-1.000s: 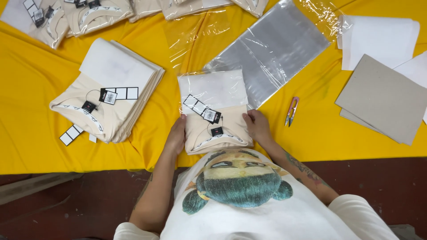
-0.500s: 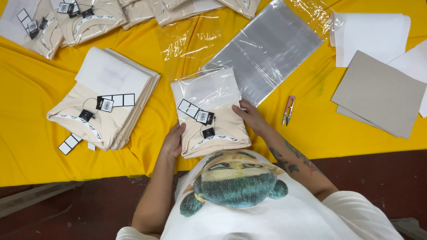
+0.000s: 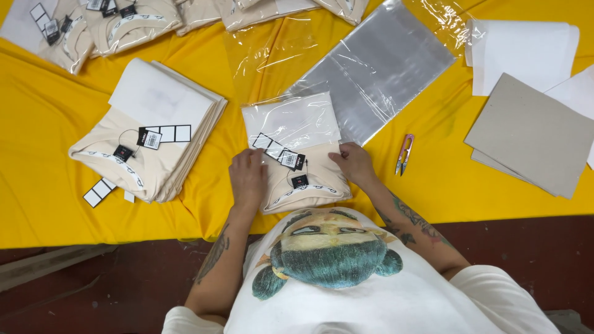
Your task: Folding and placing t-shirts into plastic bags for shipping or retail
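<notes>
A desk (image 3: 37, 204) draped in bright yellow cloth fills most of the view, the cloth hanging over its near edge in soft wrinkles. Below that edge runs a dark reddish-brown floor (image 3: 520, 241) (scuffed and dusty in places), with a grey strip (image 3: 43, 266) lying at its left. The light is even and bright, with faint shadows.

Both bare forearms reach forward, tattooed and bent at the elbows. The left hand (image 3: 248, 178) lies palm down with fingers curled. The right hand (image 3: 352, 164) lies palm down too, fingers pointing inward toward the left.
</notes>
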